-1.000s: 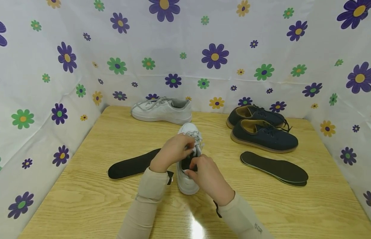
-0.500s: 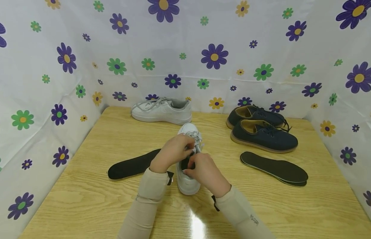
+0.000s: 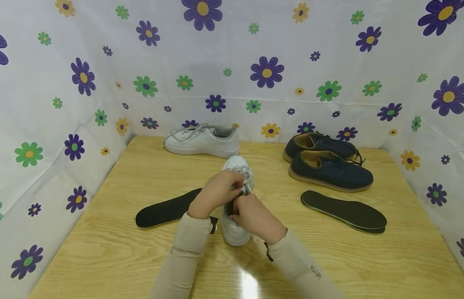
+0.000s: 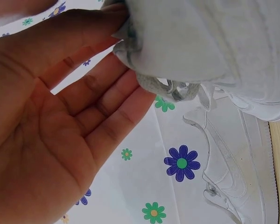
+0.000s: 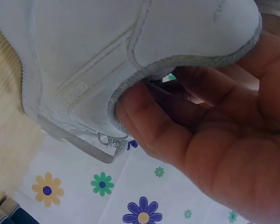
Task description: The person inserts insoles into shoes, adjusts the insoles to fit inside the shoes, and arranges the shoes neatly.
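A white sneaker [image 3: 235, 236] with grey laces stands on the table, toe pointing away from me. With thumb and forefinger, my left hand [image 3: 218, 189] pinches its upper around the tongue; in the left wrist view the other fingers of the hand [image 4: 60, 121] lie close to the lace loops. My right hand [image 3: 259, 218] is at the shoe's opening, above the heel. From the right wrist view, bent fingers of this hand [image 5: 214, 140] reach past the padded collar [image 5: 172, 60] into the shoe. Their tips are hidden, so what they hold inside cannot be seen.
A black insole [image 3: 162, 212] lies left of the sneaker, partly behind my left wrist. Another white sneaker [image 3: 202, 143] stands at the back. On the right are two navy lace-up shoes [image 3: 332, 176] and a stacked pair of dark insoles [image 3: 344, 209]. Flowered cloth [image 3: 232, 54] walls the table.
My right hand has shifted slightly left over the opening, its fingers going further inside the shoe. The left hand keeps its hold and place. The head view has tilted up a little.
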Demonstrator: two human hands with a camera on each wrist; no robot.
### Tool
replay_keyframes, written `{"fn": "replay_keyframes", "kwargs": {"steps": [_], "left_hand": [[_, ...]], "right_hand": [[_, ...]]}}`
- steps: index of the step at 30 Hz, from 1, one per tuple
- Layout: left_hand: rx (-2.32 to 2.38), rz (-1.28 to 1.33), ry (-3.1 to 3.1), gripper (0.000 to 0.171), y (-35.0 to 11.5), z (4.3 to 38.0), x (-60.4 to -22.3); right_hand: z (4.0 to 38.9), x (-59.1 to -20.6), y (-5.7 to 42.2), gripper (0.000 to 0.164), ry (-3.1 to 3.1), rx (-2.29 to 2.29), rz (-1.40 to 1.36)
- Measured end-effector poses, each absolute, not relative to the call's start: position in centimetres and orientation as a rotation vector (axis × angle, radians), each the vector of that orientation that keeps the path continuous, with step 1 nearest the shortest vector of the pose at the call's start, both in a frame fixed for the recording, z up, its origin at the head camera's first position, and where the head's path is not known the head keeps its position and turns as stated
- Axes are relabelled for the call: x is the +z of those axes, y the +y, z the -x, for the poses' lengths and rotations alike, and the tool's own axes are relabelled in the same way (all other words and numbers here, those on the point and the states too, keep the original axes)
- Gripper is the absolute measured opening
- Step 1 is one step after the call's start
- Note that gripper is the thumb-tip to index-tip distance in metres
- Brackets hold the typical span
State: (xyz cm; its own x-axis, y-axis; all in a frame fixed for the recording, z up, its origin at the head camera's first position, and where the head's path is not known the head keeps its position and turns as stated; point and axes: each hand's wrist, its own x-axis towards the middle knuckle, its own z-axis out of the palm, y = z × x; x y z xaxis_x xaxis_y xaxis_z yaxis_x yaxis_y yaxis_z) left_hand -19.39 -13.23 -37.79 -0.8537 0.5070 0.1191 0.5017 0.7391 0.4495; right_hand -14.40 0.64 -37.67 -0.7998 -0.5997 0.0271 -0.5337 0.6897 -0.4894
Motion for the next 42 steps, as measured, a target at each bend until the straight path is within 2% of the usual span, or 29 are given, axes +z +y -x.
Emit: {"fn": "replay_keyframes", "kwargs": {"steps": [3,10,27,42], "left_hand": [[0.751,-0.837,2.917,0.021,-13.2,19.4,-37.8],[0.732,-0.826,2.925,0.02,-13.3,19.3,-37.7],[0.742,-0.796,2.911,0.02,-13.3,19.3,-37.7],[0.744,-0.809,2.9,0.017,-13.4,19.4,-37.8]], "right_hand": [[14.7,-37.6,0.9,0.025,2.704,-0.729,0.983],[14.9,-37.6,1.3,0.044,2.589,-0.745,1.058],[14.0,-38.8,0.6,0.045,2.765,-0.463,1.124],[14.2,-39.3,0.7,0.057,2.646,-0.513,0.951]]}}
